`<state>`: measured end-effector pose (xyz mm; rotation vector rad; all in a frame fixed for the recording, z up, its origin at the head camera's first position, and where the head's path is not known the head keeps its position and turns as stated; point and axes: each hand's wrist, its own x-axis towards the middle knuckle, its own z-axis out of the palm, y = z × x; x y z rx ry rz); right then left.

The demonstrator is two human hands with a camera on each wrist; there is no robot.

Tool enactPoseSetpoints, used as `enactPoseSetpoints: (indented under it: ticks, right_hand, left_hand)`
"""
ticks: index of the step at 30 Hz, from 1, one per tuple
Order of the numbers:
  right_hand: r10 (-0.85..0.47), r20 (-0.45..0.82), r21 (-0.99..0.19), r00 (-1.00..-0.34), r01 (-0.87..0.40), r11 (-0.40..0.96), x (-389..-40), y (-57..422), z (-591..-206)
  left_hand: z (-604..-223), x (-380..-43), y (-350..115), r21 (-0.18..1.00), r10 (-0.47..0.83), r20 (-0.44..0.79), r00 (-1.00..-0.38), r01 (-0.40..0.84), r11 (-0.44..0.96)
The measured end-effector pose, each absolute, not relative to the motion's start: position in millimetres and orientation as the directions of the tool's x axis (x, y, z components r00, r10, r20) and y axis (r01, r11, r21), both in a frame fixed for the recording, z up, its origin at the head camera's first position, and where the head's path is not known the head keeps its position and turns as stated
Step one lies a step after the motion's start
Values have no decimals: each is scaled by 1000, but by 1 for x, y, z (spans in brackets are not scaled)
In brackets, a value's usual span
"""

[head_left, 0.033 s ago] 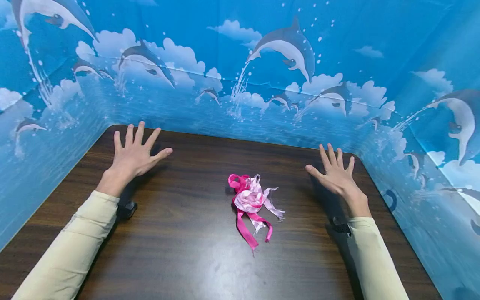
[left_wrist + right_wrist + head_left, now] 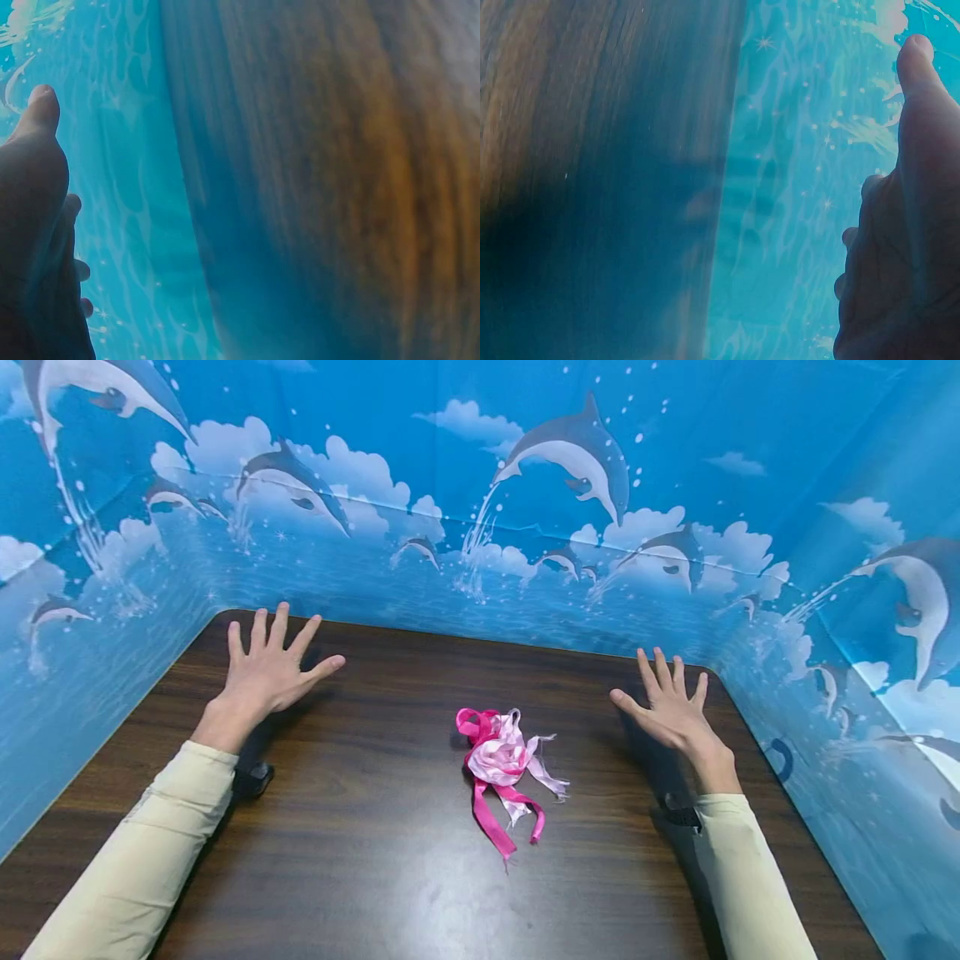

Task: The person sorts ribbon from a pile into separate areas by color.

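Observation:
A bundle of satin ribbons (image 2: pixel 501 762) lies on the brown wooden table (image 2: pixel 360 860), between the two hands. Pale pink ribbon is gathered in a rosette at its middle, with hot pink loops and loose, frayed tails around it. To the left of it, my left hand (image 2: pixel 264 678) is held out with fingers spread, nothing in it. On the other side, my right hand (image 2: pixel 677 717) is likewise spread and holds nothing. Both hands are apart from the ribbons. In the wrist views, the left thumb (image 2: pixel 43 112) and right thumb (image 2: pixel 919 67) stick up; no ribbon shows there.
A blue curtain (image 2: pixel 480 593) printed with dolphins and clouds surrounds the table's back and both sides. Dark wrist devices sit under the left wrist (image 2: pixel 255 779) and the right wrist (image 2: pixel 681 812). Light glares off the table's front middle.

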<state>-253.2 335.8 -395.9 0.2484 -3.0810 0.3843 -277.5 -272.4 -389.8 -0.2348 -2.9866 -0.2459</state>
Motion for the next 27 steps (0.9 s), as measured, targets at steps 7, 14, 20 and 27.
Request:
enactPoseSetpoints:
  ticks: [7, 14, 20, 27]
  right_hand:
    - [-169, 73, -279, -983, -183, 943, -247, 329, -383]
    - [-245, 170, -486, -955, -297, 822, -240, 300, -371]
    - [-321, 222, -584, -921, -389, 712, -230, 263, -362]
    - [-368, 238, -620, -899, -432, 654, -226, 221, -360]
  left_hand:
    - [-386, -277, -269, 138, 170, 175, -970, 195, 971]
    - [-378, -271, -244, 232, 271, 140, -952, 298, 926]
    - [-379, -265, -204, 480, 451, 77, -889, 429, 765]
    - [-375, -251, -148, 654, 524, 96, -846, 450, 608]
